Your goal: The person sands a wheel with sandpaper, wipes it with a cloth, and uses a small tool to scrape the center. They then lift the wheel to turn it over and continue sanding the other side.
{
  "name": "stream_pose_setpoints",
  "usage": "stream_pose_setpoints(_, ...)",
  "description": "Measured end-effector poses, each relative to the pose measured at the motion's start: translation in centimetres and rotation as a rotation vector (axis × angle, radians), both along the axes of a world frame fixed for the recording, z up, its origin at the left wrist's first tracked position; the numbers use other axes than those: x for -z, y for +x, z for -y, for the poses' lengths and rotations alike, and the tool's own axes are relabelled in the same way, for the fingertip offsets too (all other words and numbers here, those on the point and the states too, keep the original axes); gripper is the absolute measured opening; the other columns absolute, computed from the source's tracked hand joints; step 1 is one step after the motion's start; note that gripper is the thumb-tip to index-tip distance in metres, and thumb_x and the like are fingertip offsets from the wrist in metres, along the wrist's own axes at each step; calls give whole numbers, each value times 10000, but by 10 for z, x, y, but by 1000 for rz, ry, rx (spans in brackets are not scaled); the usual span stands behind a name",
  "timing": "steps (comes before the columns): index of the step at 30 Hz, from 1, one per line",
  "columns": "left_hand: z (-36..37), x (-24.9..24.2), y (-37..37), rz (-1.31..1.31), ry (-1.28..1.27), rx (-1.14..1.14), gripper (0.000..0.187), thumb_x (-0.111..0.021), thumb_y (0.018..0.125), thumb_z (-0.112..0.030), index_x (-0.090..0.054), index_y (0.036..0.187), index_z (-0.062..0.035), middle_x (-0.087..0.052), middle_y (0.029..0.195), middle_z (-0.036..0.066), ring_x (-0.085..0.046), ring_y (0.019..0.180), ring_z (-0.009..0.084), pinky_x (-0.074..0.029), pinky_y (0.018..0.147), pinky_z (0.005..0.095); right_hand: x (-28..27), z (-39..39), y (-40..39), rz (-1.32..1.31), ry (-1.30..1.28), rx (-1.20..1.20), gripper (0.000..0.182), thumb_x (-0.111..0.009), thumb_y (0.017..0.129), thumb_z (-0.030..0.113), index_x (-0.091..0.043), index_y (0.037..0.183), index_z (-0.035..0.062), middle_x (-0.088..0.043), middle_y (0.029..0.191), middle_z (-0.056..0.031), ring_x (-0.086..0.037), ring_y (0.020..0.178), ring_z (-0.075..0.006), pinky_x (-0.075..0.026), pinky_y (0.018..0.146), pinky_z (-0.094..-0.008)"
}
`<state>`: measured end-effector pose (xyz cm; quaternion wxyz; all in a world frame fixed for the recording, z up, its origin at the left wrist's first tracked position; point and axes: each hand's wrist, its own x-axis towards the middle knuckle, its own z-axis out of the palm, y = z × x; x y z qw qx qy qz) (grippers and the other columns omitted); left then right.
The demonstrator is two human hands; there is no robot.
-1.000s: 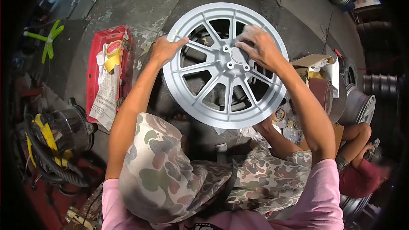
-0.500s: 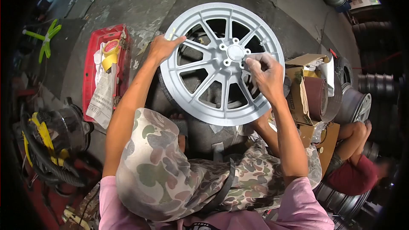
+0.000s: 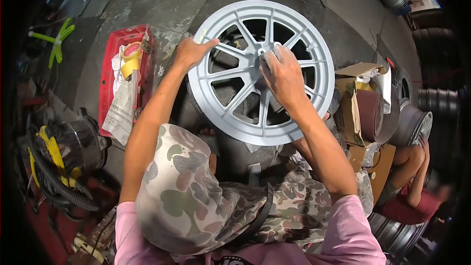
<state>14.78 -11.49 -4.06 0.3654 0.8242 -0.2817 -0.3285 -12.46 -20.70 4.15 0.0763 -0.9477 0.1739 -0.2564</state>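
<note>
A light grey multi-spoke wheel rim point(image 3: 265, 135) lies tilted in front of me, over a dark support that looks like a tyre. At its upper left edge my left hand point(image 3: 191, 53) grips the lip, thumb on the face and fingers out of sight behind the edge. My right hand point(image 3: 283, 72) rests on the hub at the middle, its dusty fingertips bent down and pressed together near the bolt holes. Whatever those fingers may hold is hidden, and the hand covers most of the hub.
Left of the wheel is a red toolbox point(image 3: 104, 93) with yellow tape point(image 3: 131, 51) and newspaper point(image 3: 119, 110). A vacuum point(image 3: 81, 140) stands farther left. On the right are a cardboard box point(image 3: 349, 103), a brown abrasive roll point(image 3: 369, 113), more wheels point(image 3: 414, 122) and a seated person point(image 3: 412, 201).
My right hand has moved left and up from the hub's right side onto the hub itself. My left hand keeps its grip on the lip. The view has shifted slightly.
</note>
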Motion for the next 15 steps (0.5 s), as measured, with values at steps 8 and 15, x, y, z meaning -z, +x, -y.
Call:
stream_pose_setpoints(8,0,0,0,-9,5,19,696,-852,777,-562,-774,1141,26,-764,1134,238,-736,1078,333,-536,961,413,-1,-8,-7,-73,116,115,262,-762,840,100,-600,1013,-10,-598,986,-206,-615,929,-409,-498,816,-516)
stream_pose_setpoints(15,0,5,2,66,-14,-11,643,-876,790,-523,-787,1073,47,-777,1013,195,-748,930,264,-559,851,389,2,-10,30,-50,175,350,252,-755,859,118,-578,987,-7,-596,972,-224,-608,939,-412,-493,823,-519)
